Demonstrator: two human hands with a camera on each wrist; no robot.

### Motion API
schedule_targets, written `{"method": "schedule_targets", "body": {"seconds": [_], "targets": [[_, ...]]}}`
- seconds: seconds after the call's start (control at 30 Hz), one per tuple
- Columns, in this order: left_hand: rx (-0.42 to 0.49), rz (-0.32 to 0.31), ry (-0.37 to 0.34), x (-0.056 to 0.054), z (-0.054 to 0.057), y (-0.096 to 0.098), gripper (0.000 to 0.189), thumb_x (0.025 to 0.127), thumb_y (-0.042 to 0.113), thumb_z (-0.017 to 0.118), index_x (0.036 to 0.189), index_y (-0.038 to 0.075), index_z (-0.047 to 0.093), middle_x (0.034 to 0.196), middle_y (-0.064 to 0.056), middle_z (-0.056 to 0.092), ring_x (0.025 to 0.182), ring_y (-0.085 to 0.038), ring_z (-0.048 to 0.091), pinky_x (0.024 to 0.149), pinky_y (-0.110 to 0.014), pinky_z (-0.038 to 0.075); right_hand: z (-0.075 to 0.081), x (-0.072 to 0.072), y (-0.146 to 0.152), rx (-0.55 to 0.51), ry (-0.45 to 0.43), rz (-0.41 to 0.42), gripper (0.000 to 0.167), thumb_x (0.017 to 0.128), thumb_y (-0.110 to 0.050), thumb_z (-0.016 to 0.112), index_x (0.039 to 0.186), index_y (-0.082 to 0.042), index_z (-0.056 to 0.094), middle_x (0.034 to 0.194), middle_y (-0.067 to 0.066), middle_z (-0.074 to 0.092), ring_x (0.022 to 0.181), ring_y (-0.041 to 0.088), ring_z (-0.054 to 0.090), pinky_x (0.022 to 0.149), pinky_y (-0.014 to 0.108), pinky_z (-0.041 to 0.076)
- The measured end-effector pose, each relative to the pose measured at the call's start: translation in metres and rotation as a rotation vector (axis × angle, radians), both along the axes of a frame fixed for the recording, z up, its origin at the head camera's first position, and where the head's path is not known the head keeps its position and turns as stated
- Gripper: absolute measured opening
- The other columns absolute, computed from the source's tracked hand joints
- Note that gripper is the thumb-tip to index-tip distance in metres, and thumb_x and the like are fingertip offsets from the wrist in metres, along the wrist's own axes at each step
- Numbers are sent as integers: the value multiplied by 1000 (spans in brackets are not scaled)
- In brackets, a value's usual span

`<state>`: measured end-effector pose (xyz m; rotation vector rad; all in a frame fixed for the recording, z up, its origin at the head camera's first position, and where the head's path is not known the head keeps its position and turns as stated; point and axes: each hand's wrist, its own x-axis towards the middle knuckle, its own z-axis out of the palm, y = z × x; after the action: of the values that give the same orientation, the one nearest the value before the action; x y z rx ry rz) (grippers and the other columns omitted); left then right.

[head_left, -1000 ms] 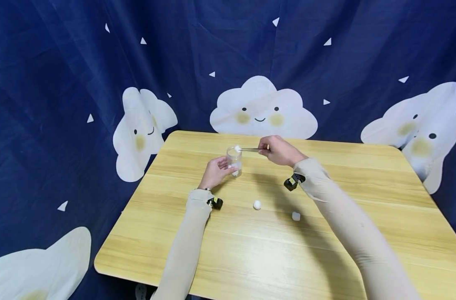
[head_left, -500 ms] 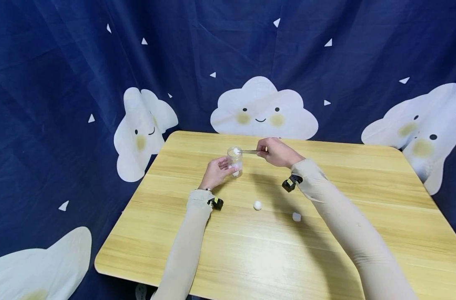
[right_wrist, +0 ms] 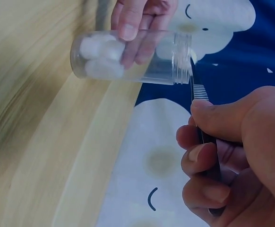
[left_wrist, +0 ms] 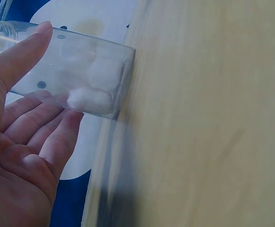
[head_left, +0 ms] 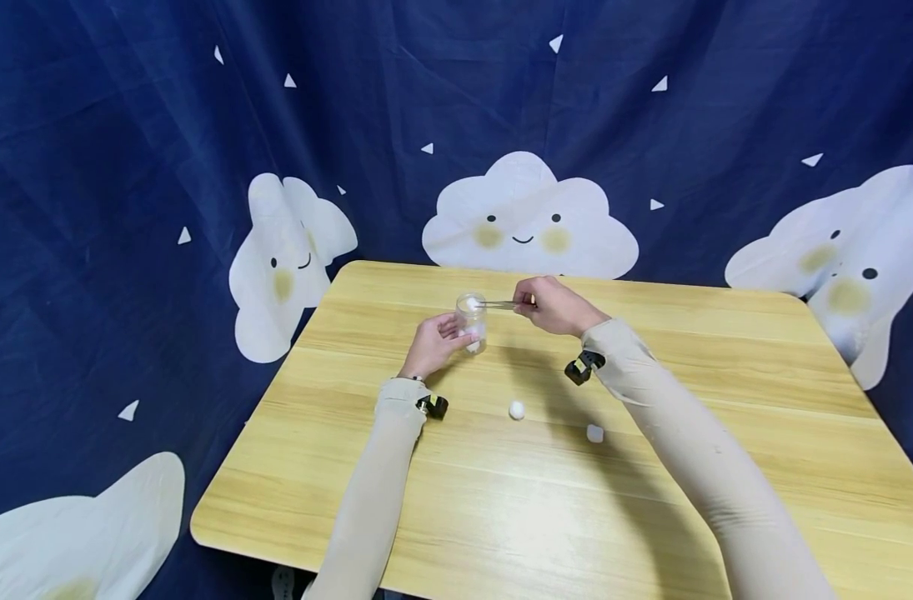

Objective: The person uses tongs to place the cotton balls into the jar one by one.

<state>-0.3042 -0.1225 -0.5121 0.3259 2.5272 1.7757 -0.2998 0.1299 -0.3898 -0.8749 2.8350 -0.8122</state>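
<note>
My left hand (head_left: 432,346) holds a clear, lidless jar (head_left: 472,323) upright on the table, thumb on one side and fingers on the other. Several white cotton balls (right_wrist: 102,56) lie at the jar's bottom. Metal tweezers (head_left: 499,305) are pinched between the thumb and fingers of my right hand (head_left: 554,304), to the right of the jar. Their tips are at the jar's mouth, where another cotton ball (head_left: 473,303) shows; whether they still grip it I cannot tell. Two more cotton balls lie on the table, one nearer (head_left: 517,410) and one further right (head_left: 594,433).
The wood-grain table (head_left: 336,467) has rounded corners. A dark blue curtain (head_left: 381,100) printed with white clouds hangs behind it and at the sides. Each wrist carries a small black camera (head_left: 584,367).
My right hand has come down slightly and to the left. The cotton ball at the tweezers' tips has sunk from above the jar's rim into its mouth. My left hand stays still.
</note>
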Motion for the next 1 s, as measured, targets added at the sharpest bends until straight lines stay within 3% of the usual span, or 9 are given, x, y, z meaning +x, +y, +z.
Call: {"method": "schedule_targets", "body": {"seconds": [0.57,1.0], "targets": [[5,1,-2,-2,-4,0,67,86,22,86,141,-5,57,142,-23,63,131,-36,64,114,-40,54,-2,1,1,18,0,7,9,100,-4,63,102,3,70,96,18,75,74,17,61,65,30,51],[2,-2,11,-4,-5,0,66,87,21,85,141,-4,58,142,-22,64,130,-35,65,114,-41,55,-3,4,1,8,1,4,9,102,-6,62,99,-2,69,96,15,74,76,18,62,67,32,53]]}}
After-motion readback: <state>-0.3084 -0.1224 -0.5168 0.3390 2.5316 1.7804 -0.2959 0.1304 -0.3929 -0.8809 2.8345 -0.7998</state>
